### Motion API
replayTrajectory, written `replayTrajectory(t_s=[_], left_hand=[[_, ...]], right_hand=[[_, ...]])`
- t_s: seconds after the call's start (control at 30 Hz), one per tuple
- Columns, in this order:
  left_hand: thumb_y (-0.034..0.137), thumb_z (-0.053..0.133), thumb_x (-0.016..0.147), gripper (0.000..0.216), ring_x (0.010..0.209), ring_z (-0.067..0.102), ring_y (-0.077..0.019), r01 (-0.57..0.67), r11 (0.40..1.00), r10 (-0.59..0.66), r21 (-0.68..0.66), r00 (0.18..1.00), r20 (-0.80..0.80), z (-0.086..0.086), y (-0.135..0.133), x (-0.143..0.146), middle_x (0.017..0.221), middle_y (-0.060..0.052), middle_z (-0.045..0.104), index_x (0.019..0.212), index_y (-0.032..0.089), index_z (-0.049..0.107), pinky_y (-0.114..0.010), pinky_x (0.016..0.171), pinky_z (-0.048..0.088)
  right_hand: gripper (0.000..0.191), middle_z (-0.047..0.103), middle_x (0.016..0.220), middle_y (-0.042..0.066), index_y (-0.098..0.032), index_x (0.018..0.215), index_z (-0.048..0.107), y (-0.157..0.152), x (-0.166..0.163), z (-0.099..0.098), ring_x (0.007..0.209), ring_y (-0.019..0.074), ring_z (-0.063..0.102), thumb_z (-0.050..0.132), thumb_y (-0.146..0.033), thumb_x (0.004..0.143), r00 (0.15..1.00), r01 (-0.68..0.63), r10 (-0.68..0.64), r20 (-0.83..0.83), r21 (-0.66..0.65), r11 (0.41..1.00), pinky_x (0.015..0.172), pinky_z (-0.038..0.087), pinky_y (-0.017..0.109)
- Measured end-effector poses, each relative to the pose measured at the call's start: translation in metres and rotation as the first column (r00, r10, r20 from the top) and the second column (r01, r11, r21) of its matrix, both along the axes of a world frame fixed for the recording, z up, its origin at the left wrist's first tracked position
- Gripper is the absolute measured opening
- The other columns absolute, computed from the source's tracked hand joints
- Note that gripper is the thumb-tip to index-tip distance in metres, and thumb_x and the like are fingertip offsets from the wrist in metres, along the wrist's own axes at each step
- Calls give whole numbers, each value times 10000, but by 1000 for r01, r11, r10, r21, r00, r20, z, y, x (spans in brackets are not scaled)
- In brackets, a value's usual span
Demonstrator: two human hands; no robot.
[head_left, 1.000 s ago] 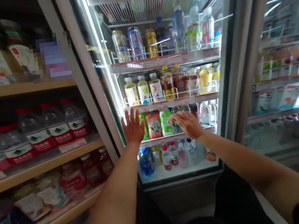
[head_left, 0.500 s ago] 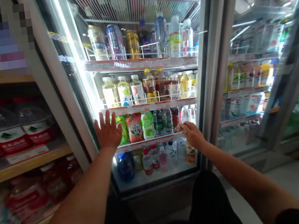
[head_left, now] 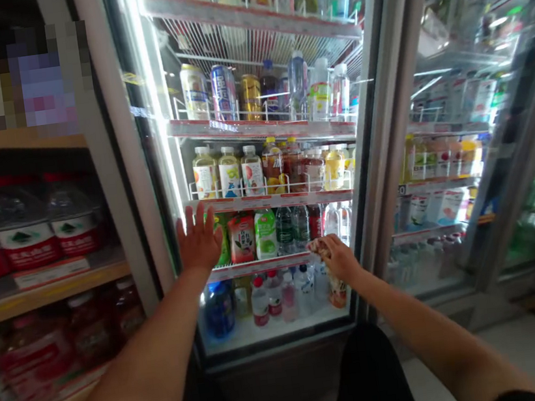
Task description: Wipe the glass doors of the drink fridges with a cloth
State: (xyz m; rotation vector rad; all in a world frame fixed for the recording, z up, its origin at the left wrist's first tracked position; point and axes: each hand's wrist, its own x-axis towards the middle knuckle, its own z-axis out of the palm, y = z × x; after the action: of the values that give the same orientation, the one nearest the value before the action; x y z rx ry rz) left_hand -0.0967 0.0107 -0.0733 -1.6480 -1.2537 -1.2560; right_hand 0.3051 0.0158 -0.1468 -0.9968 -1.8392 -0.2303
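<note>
My left hand [head_left: 198, 239] is raised with its fingers spread, palm toward the left side of the fridge's glass door [head_left: 275, 334]. Whether it touches the glass I cannot tell. On the right, the fingers of my right hand [head_left: 342, 260] are closed around a small crumpled cloth [head_left: 320, 247], patterned in pale and brownish tones. This cloth is at the glass, in front of the lower shelves. Behind the door stand a red drink bottle [head_left: 241, 238], a green one [head_left: 265, 233] and several clear bottles.
A wooden shelf [head_left: 100, 278] on the left bears large red-labelled water bottles [head_left: 28, 232]. A metal door frame [head_left: 383, 146] separates this fridge from another lit drinks fridge [head_left: 445, 203] on the right. My dark-clothed knee [head_left: 369, 371] is close below the door.
The view has tilted up slightly, so the shelves appear lower. My right hand with the cloth has shifted a little left and down. My left hand stays spread near the same spot.
</note>
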Motion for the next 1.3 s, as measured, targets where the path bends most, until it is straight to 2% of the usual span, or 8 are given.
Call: replayTrajectory(t_s=[0.2,0.4,0.57,0.67,0.73,0.83,1.1,1.3], left_hand=[[328,464,1060,643,1631,82,-345,28,995,-26,95,999,-18,-4,-9,20,1713,-200,264,1658,168,289,-655,1297,127],[323,385,1093,627,1567,345,-257,282,959,-269,5,920,-283,-11,-22,77,1672,-149,380,1685,216,206,-452,1265,360],[276,383,1091,587,1513,432,-262,280,959,-267,48,946,-185,-3,-15,84,1620,-172,457,1662,183,287,-455,1228,418],[189,361,1076,523,1470,490,-237,236,970,-219,53,951,-218,11,-12,66,1572,-138,531,1590,201,453,-427,1226,409],[178,383,1068,495,1482,475,-248,169,982,-155,85,976,-154,23,-12,54,1567,-120,541,1536,223,537,-455,1246,361],[233,446,1064,444,1529,403,-320,42,991,-48,124,998,50,34,-13,45,1586,-139,514,1475,238,614,-555,1256,280],[245,428,1049,568,1568,336,-314,87,995,-75,50,976,-204,-13,-7,45,1623,-208,432,1600,110,432,-480,1251,335],[142,301,1067,534,1570,341,-249,75,985,-40,155,975,-217,83,-10,24,1614,-146,470,1580,114,445,-468,1249,370]], right_hand=[[294,689,1126,91,-222,1154,706,-1,-87,41,1040,233,700,647,-164,872,984,-125,122,-128,-16,992,946,583,367],[364,736,1238,93,-199,1288,669,-3,-167,79,1151,228,694,596,-346,962,861,-394,325,-392,-109,912,1067,545,389],[481,779,1238,70,-213,1338,685,-13,-169,92,1177,222,718,370,-459,1071,808,-554,472,-354,-181,813,1065,567,404],[485,622,1521,91,-232,1441,637,-17,-132,100,1471,272,513,477,-468,1049,926,-373,365,-98,-93,923,1261,365,498],[572,420,1682,96,-225,1578,491,-14,-102,103,1612,289,274,501,-447,1051,987,-118,111,116,48,992,1318,202,560],[769,208,1760,132,-195,1681,268,0,-65,101,1649,322,116,564,-475,1029,939,170,-197,281,118,978,1309,145,626],[918,89,1774,172,-208,1710,108,27,-45,87,1652,339,56,606,-523,1006,856,281,-288,428,81,956,1294,129,657],[942,110,1771,169,-218,1712,41,30,-45,83,1648,351,83,586,-538,1013,872,246,-274,406,122,962,1291,128,671]])
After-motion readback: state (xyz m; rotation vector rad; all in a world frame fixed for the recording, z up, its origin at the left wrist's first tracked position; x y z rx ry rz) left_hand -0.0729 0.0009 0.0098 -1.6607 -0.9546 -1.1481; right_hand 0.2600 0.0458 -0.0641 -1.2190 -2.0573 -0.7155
